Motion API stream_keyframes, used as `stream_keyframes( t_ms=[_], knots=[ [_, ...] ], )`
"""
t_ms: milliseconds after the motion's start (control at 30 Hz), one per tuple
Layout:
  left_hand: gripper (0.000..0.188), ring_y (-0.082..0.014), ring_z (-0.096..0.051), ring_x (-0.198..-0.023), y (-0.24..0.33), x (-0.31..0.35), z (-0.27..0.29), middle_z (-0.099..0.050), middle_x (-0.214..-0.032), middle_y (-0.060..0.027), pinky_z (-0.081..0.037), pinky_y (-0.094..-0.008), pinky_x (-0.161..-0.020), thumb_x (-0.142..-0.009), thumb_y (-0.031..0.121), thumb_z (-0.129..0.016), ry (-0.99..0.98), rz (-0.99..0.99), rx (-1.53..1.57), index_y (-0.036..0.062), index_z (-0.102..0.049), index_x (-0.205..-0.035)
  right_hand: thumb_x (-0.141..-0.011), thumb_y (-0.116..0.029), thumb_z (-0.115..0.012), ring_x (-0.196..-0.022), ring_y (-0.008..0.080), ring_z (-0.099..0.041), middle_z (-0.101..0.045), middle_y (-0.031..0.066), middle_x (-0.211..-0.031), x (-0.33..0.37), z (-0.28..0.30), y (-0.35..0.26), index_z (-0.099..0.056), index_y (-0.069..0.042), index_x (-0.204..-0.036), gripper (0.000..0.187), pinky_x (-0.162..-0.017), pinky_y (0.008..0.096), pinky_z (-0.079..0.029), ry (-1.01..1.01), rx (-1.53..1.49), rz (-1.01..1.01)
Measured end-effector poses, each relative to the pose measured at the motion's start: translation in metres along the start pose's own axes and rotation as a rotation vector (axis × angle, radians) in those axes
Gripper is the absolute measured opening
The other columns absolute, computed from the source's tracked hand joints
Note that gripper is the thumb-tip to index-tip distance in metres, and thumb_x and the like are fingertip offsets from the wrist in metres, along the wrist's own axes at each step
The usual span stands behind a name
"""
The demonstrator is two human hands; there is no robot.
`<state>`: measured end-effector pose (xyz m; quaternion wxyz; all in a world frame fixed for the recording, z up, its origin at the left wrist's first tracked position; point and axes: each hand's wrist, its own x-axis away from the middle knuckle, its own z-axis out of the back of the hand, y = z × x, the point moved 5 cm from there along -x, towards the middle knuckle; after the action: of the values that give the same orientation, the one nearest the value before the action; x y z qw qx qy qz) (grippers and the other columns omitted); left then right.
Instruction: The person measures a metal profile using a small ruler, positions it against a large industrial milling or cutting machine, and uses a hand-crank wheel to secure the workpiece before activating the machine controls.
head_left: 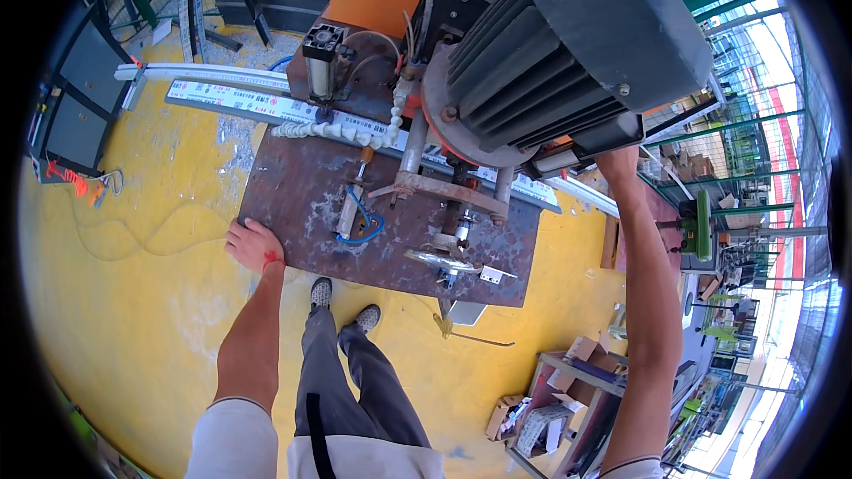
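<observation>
My left hand [255, 244] rests at the left edge of a stained metal worktable [306, 179], its fingers loosely spread and holding nothing I can see. My right hand [619, 162] reaches up beside a large dark finned electric motor [568, 53]. Its fingers are hidden behind the motor's terminal box [603, 135]. Under the motor, a spindle [463, 226] and a round metal disc [441, 260] sit over the table. A long profile with printed film [231, 98] lies across the back of the table, beneath a pneumatic clamp cylinder [320, 60].
A white segmented coolant hose [333, 131] and a small cylinder with blue tubing [348, 213] are on the table. A dark cabinet [84, 93] stands far left on the yellow floor. At lower right is a shelf [568, 390] with cardboard boxes. A green machine [701, 226] stands at the right.
</observation>
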<state>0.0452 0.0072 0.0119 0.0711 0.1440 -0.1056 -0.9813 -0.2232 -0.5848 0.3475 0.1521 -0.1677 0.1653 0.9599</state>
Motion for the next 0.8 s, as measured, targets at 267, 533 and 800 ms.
stream_keyframes(
  t_ms=[267, 533, 800],
  knots=[
    [0.038, -0.0382, -0.058, -0.107, -0.001, -0.001, 0.000, -0.065, -0.116, -0.0190, -0.046, -0.0477, -0.095, -0.108, 0.031, -0.047, 0.022, -0.034, -0.026, 0.0025, -0.062, -0.128, -0.076, -0.005, -0.079, -0.125, 0.0474, -0.053, -0.058, 0.0260, -0.133, 0.002, 0.001, -0.002, -0.064, -0.001, -0.132, 0.058, -0.108, 0.0518, -0.046, -0.027, -0.017, -0.066],
    [0.039, -0.0387, -0.060, -0.105, -0.001, -0.001, 0.000, -0.065, -0.114, -0.0200, -0.046, -0.0479, -0.094, -0.109, 0.033, -0.046, 0.024, -0.039, -0.030, 0.0022, -0.062, -0.127, -0.076, -0.005, -0.081, -0.127, 0.0490, -0.052, -0.054, 0.0281, -0.137, 0.006, -0.006, 0.005, -0.058, -0.001, -0.138, 0.067, -0.107, 0.0524, -0.047, 0.006, -0.034, -0.041],
    [0.037, -0.0386, -0.059, -0.105, -0.001, -0.002, 0.002, -0.064, -0.115, -0.0195, -0.046, -0.0480, -0.093, -0.107, 0.031, -0.047, 0.018, -0.030, -0.032, 0.0023, -0.062, -0.126, -0.075, -0.002, -0.081, -0.126, 0.0484, -0.053, -0.055, 0.0273, -0.135, 0.004, -0.005, 0.001, -0.059, -0.001, -0.138, 0.066, -0.105, 0.0523, -0.048, 0.009, -0.052, -0.050]
  ],
)
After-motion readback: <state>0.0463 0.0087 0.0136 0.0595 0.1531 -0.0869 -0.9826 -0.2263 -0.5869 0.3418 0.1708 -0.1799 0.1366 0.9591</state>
